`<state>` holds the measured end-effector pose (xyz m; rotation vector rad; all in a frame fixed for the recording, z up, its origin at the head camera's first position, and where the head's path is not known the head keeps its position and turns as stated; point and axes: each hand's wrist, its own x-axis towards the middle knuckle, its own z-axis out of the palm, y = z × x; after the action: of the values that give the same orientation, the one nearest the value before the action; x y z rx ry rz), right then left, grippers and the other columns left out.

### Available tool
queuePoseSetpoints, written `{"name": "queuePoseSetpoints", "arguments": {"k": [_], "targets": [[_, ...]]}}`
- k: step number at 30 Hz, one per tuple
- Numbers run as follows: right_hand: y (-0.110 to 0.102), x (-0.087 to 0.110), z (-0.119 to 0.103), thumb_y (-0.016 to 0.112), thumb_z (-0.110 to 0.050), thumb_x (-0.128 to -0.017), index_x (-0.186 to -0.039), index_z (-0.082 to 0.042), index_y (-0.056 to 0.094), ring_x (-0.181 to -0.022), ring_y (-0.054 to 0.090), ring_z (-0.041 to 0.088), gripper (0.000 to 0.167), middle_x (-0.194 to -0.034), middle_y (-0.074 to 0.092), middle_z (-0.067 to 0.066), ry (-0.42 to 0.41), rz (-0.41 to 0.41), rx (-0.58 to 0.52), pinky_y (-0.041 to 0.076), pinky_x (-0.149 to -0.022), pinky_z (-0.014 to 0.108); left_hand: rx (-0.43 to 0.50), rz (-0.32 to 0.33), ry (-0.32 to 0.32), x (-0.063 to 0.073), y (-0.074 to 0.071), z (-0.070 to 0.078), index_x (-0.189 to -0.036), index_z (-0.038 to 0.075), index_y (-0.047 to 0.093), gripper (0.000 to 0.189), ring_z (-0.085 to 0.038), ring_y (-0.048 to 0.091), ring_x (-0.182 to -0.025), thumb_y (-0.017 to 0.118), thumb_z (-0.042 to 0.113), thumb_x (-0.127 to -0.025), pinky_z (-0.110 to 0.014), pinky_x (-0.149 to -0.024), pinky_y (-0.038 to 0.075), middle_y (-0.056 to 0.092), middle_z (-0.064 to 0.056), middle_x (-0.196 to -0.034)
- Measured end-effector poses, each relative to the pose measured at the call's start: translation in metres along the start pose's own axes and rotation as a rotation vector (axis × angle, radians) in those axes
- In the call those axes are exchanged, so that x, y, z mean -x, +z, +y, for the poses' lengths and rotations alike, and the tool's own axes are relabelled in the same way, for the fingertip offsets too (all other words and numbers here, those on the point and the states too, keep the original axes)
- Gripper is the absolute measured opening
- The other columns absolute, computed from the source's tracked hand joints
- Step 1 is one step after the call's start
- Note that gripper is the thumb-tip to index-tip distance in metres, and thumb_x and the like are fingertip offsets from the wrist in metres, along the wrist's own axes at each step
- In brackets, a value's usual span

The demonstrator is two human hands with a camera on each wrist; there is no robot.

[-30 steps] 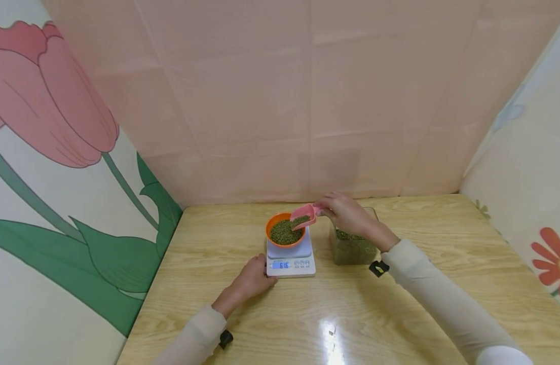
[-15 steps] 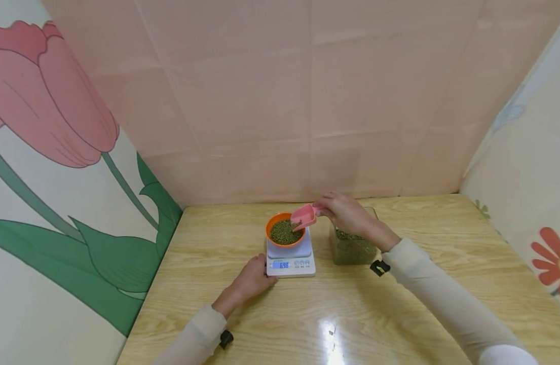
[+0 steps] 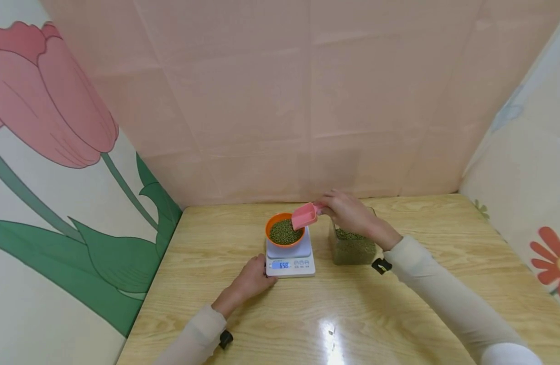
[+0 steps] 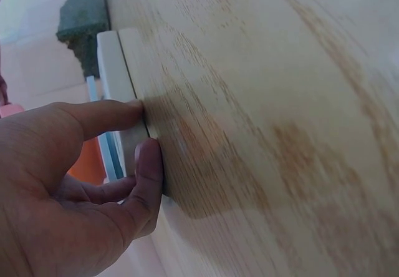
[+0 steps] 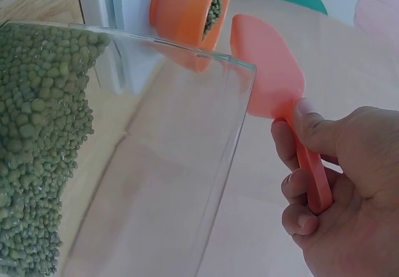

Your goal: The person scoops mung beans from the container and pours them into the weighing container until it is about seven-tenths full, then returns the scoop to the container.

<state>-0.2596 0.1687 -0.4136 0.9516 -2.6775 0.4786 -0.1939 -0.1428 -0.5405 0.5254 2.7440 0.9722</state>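
Note:
A white kitchen scale (image 3: 291,271) with a lit display stands on the table, and an orange bowl (image 3: 268,237) sits on it. Green mung beans (image 3: 284,233) fill much of the bowl. My right hand (image 3: 350,215) grips the handle of a pink scoop (image 3: 304,217), its mouth tipped down over the bowl's right side. No beans show in the scoop. Thumb and curled fingers of my left hand (image 3: 251,278) hold the scale's front left corner, as the left wrist view shows; some fingers (image 4: 149,165) are bent at its side (image 4: 118,68).
Right of the scale stands a clear square container (image 3: 354,252) partly filled with beans (image 5: 37,121), beneath my right forearm. The wooden table (image 3: 280,324) meets a pink-covered wall (image 3: 261,126) behind. Painted walls rise at left and right.
The beans in the scoop have slid out into the bowl as it tilted further. Digits on the scale display have changed. My left hand has stayed put.

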Motion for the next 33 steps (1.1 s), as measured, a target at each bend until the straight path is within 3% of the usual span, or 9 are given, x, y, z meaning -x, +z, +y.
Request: {"name": "queuePoseSetpoints", "arguments": {"k": [16,33], "targets": [[-0.002,0.003,0.002,0.072,-0.012,-0.101,-0.126,-0.002,0.076,-0.113,0.070,0.034,0.026,-0.123,0.077,0.014,0.032,0.001,-0.031,0.057,-0.099,0.052,0.004,-0.010,-0.025,0.001,-0.002,0.001,-0.123,-0.005,0.060,0.042,-0.019,0.054,-0.088,0.081,0.015,-0.093,-0.033,-0.074,0.051,0.062,-0.009,-0.100],[-0.023,0.025,0.008,0.071,-0.010,-0.102,-0.126,0.000,0.073,-0.115,0.069,0.037,0.026,-0.123,0.075,0.018,0.057,0.056,-0.056,0.057,-0.098,0.056,0.025,-0.014,-0.031,0.001,-0.001,-0.002,-0.125,-0.005,0.060,0.044,-0.019,0.055,-0.089,0.082,0.015,-0.093,-0.033,-0.075,0.052,0.062,-0.009,-0.102]]}}
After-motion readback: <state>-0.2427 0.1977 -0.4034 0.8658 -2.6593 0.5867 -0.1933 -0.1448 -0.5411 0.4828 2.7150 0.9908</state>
